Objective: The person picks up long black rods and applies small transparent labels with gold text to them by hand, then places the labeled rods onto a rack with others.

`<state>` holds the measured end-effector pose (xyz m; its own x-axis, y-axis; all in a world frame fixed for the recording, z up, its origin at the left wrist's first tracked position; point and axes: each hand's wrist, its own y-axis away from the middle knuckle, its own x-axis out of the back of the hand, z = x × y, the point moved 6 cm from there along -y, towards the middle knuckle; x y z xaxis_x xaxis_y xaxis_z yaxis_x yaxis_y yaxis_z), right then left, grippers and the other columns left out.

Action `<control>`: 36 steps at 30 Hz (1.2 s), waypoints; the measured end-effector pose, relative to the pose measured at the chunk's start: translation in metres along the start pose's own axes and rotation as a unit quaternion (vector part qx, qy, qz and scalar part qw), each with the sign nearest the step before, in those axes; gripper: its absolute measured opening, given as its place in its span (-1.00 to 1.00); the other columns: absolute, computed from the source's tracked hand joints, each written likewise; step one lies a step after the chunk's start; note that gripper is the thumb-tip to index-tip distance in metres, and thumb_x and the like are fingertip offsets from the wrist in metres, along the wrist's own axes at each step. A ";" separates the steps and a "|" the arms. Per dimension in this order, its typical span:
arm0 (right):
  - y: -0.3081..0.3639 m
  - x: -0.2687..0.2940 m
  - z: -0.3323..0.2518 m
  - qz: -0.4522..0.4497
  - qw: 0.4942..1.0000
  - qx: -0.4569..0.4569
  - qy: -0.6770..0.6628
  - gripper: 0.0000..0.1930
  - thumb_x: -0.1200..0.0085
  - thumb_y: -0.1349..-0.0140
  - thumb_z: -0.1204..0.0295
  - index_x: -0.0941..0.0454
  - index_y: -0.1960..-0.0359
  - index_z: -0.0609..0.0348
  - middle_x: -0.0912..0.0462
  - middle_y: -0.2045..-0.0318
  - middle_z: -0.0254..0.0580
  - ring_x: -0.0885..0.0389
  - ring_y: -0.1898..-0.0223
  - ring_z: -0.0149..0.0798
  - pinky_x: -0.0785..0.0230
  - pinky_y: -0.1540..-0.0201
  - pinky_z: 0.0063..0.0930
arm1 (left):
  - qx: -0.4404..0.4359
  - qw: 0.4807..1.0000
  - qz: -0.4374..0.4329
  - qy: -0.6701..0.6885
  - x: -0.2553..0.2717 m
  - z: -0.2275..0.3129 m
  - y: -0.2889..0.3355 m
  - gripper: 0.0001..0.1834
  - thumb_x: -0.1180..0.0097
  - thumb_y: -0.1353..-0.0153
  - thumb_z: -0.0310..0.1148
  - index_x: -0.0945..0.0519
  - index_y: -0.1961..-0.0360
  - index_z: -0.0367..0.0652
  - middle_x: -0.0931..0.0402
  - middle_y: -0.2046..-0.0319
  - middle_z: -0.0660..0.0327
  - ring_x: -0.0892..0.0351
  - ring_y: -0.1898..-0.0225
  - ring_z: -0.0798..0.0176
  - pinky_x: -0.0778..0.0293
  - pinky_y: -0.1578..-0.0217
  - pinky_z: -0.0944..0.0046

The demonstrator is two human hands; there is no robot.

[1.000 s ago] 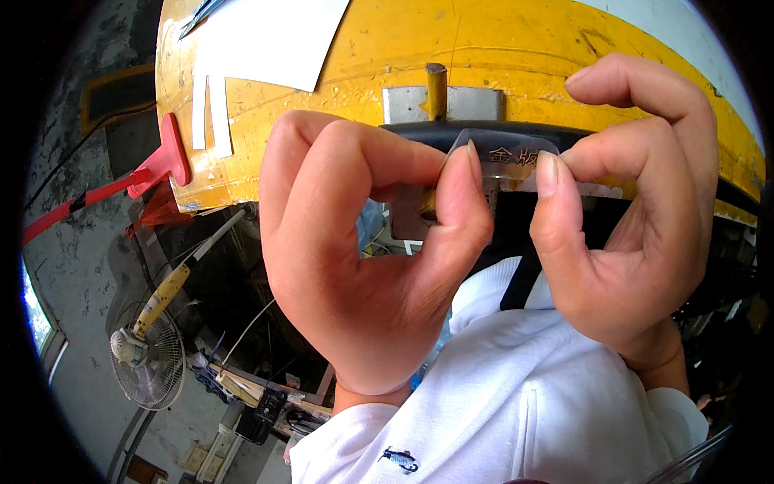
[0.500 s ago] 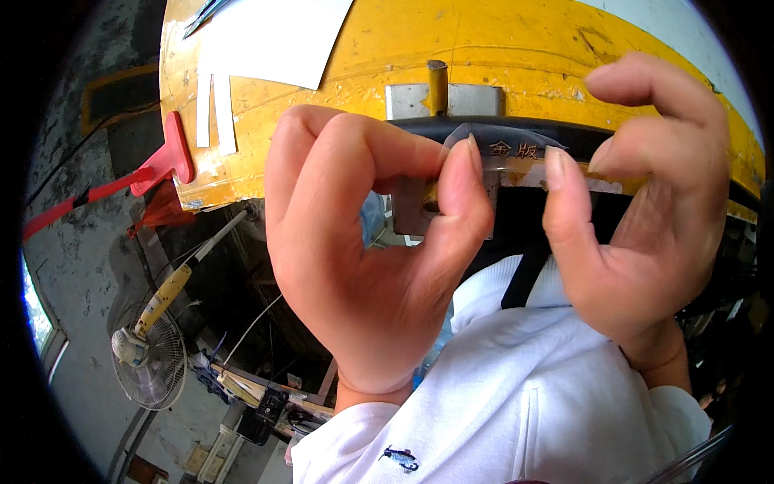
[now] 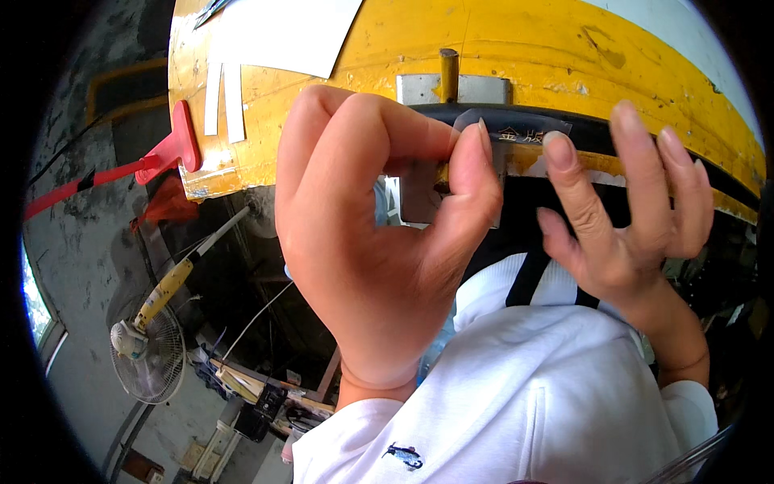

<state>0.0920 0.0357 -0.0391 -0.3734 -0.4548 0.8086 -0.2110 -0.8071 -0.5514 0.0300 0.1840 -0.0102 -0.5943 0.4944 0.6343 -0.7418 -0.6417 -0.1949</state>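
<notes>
L hand (image 3: 383, 234): thumb & forefinger pinching L end of clear plastic strip (image 3: 520, 123) w/ gold chars., at front edge of yellow tabletop (image 3: 548, 48). R hand (image 3: 629, 218): fingers spread, forefinger nr strip's R end; contact can't be confirmed. White paper sheet (image 3: 286, 36) upper L.

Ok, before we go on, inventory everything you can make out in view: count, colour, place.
Film piece: 1, clear with gold marks, upper centre
Table: 1, yellow, across the top
Edging: 1, black, along the table's near edge
Plate: 1, silver, upper centre
Rod: 1, brownish yellow, over the plate
Sheet: 1, white, table's left
Strips: 2, white, by the sheet
Tool: 1, red, table's left edge
Fan: 1, pale, lower left
Shirt: 1, white, bottom centre
Left hand: 1, bare, pinching the film's left end
Right hand: 1, bare, fingers spread, right of centre
</notes>
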 end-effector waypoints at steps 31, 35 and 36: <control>-0.012 0.069 0.074 -0.184 0.973 0.038 -0.136 -0.60 -0.14 -0.19 0.63 -0.51 -0.10 0.16 -0.57 -0.01 -0.18 -0.52 -0.08 -0.18 -0.35 -0.20 -0.29 | -0.094 0.994 0.002 -0.055 0.033 0.040 0.018 -0.65 0.07 -0.33 -0.29 -0.67 0.22 -0.35 -0.40 0.37 0.17 -0.33 0.25 0.28 -0.18 0.16 0.34; 0.001 0.087 0.078 -0.160 0.982 0.014 -0.103 -0.60 -0.15 -0.18 0.60 -0.51 -0.10 0.14 -0.56 0.00 -0.19 -0.53 -0.07 -0.16 -0.36 -0.17 -0.29 | -0.089 0.994 -0.058 -0.006 0.033 0.052 0.026 -0.52 0.07 -0.32 -0.12 -0.68 0.21 -0.38 -0.34 0.42 0.17 -0.30 0.30 0.28 -0.16 0.23 0.35; 0.004 0.093 0.080 -0.158 0.983 0.008 -0.097 -0.60 -0.15 -0.18 0.60 -0.52 -0.09 0.13 -0.56 0.00 -0.20 -0.53 -0.07 -0.16 -0.36 -0.15 -0.30 | -0.080 0.993 -0.083 0.020 0.032 0.055 0.028 -0.51 0.06 -0.32 -0.11 -0.67 0.21 -0.39 -0.35 0.43 0.16 -0.31 0.32 0.27 -0.17 0.25 0.34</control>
<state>0.1287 -0.0394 0.0503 -0.1114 -0.2419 0.9639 -0.2739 -0.9249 -0.2638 0.0072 0.1497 0.0462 -0.4697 0.6098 0.6384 -0.8681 -0.4507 -0.2082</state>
